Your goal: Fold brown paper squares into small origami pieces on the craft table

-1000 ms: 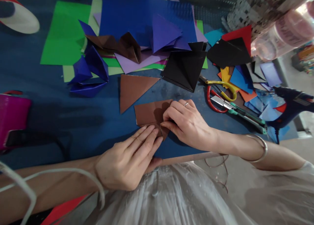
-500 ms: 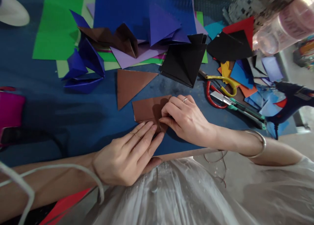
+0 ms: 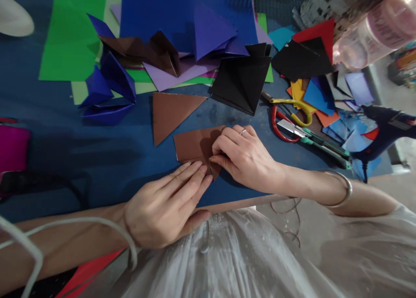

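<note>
Blue table (image 3: 97, 155), scissors (image 3: 287, 101) near right hand (image 3: 249, 157)

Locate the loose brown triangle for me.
In the head view, the brown triangle lies on the blue table, left of centre, just above the brown sheet, its tip pointing toward the black folded paper.

I wear a silver ring (image 3: 242, 132) on my right hand (image 3: 245, 154); up-arm from it, a silver bangle (image 3: 350, 189), then a pale sleeve (image 3: 402, 222).
</note>
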Demonstrator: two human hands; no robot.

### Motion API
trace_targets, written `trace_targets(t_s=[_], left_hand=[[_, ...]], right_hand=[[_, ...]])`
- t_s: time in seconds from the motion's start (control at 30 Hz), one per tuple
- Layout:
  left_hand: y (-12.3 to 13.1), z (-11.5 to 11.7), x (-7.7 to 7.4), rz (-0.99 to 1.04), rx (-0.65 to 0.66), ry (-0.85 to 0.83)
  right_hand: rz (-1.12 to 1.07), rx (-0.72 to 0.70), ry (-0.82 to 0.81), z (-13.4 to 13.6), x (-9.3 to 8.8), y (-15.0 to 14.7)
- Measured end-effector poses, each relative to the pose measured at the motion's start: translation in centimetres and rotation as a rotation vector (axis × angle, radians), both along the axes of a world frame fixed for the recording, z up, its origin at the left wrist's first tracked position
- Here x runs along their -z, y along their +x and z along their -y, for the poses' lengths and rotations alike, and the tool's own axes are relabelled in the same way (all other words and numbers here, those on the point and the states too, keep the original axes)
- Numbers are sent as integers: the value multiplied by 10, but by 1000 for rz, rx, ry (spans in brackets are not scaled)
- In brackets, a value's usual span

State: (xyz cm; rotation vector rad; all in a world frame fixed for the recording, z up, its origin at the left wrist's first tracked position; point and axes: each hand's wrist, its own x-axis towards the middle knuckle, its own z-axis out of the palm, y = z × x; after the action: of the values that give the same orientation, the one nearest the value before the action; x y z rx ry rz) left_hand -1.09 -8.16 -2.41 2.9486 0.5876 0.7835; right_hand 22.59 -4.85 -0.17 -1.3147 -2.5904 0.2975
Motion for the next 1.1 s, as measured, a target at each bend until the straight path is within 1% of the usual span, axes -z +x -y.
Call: trace_targets(t_s=[0.13,0.3,0.67,0.83,1.03,1.1], left_hand=[[-1,-1,0,9,15,-73],[0,0,-1,10,37,-100],[5,-4,-14,-76,45,-32],[4,-3,-10,-76,42,-45],[2,-1,-3,18,7,60],[3,-2,-4,-23,15,65]], right_hand=[[-14,-1,19,0,1,0],[-29,-3,41,1,3,1],[-3,16,6,2,1,0],[-4,13,25,3,1,0],[2,9,20,2,1,0],[-4,4,26,2,1,0]])
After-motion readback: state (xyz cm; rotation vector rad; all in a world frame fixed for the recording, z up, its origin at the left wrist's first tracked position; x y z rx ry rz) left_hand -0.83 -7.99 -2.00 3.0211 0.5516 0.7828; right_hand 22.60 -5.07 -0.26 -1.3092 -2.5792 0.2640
